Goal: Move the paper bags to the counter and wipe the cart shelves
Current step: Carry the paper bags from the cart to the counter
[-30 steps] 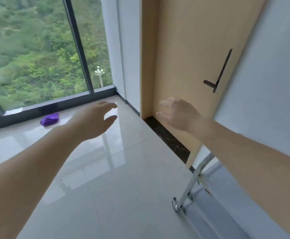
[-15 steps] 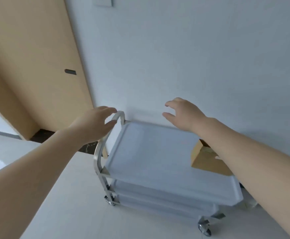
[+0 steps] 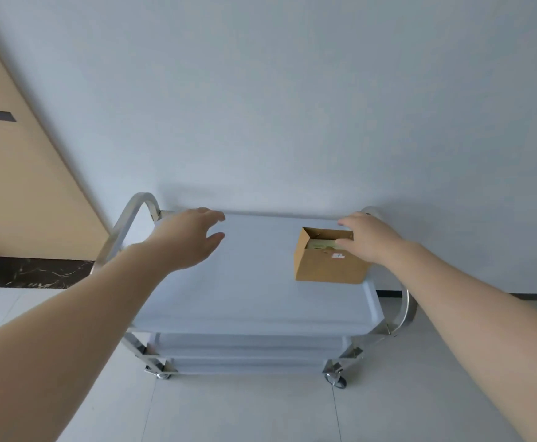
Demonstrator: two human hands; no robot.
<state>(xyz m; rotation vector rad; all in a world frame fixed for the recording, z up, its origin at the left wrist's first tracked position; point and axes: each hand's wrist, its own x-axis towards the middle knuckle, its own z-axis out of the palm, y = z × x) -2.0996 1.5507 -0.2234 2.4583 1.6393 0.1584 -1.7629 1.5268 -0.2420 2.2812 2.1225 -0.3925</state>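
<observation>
A: Where does the paper bag (image 3: 328, 261) sit?

B: On the top shelf (image 3: 245, 291) of the cart (image 3: 123, 231), toward its right end, mouth open and facing up, with pale greenish contents showing inside.

A: And the hands?

B: The right hand (image 3: 367, 239) reaches over the bag's open top, fingers fairly straight at the rim; whether they touch it I cannot tell, and that grip is not closed on anything. The left hand (image 3: 190, 240) hovers above the shelf's left half, well apart from the bag, fingers spread and relaxed, holding nothing.

A: Any writing?

B: A small white label (image 3: 338, 256) on the bag's near side, too small to read.

A: Its long axis?

B: Running left to right along the shelf, with one corner turned slightly toward the camera.
</observation>
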